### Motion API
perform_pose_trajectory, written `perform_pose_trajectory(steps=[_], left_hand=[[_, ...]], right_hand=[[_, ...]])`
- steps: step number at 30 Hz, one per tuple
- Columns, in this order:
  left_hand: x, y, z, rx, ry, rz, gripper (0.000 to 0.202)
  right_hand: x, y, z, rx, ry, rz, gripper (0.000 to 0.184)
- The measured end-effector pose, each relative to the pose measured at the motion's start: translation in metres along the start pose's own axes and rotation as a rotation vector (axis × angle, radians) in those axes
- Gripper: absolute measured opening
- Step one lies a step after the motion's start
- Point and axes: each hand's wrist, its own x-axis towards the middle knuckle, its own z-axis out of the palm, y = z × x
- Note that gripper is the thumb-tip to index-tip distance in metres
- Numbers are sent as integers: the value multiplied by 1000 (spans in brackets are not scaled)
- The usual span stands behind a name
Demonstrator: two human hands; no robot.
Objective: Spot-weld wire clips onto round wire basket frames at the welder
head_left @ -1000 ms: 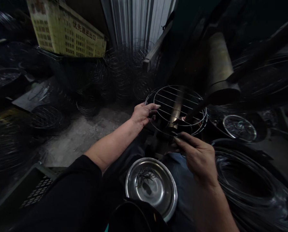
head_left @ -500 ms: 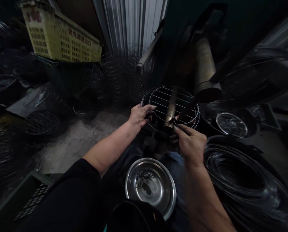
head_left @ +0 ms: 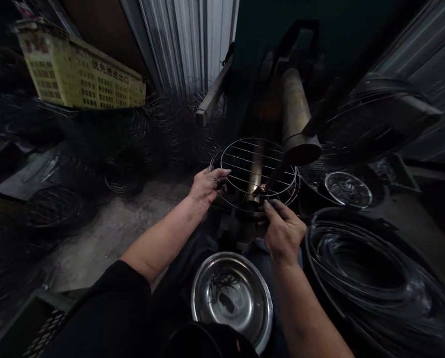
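A round wire rack (head_left: 241, 169), with parallel bars across it and a second ring below, sits over a brass-coloured lower cylinder (head_left: 255, 174). My left hand (head_left: 207, 185) is closed on the rack's left side, thumb over the rim. At the front rim, my right hand (head_left: 285, 226) is pinched closed; what lies between its fingertips is too small to make out. A dark rod tip comes down to the rim just above those fingers, with a small reddish glow there. A steel bowl (head_left: 254, 298) holding short dark wire pieces rests by my lap.
Above the rack hangs a thick upper cylinder (head_left: 296, 107) of the machine. Coiled wire (head_left: 360, 263) fills a black tub at right, and a metal dish (head_left: 347, 190) of small parts stands behind it. A yellow crate (head_left: 84, 74) is at the upper left.
The view has shifted, so most things appear further left and a little lower. My right fingertips now sit slightly below the rim near the rod tip. My left hand keeps its hold.
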Motion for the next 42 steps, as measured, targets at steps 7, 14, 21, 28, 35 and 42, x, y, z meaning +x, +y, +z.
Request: perform_pose_trajectory(steps=[7,14,21,28,35,42], left_hand=[[5,-1,-2,-22,16,-39,30],[13,2,0,-45,81,-115,27],[16,3,4,2,123,-195,25],[20,-2,2,-25,102,-213,24],[27,-10,1,-36,66,-184,26],[29,-13,-1,-58,52,-171,29]], right_hand=[[1,3,3,44,11,-46,28],[6,0,7,6,-13,-35,27],[12,-5,8,-35,-43,-37,26],[18,-1,5,-99,-44,-53,23],[20,2,7,-133,-36,-191,6],[17,-7,3,-241,-54,-156,9]])
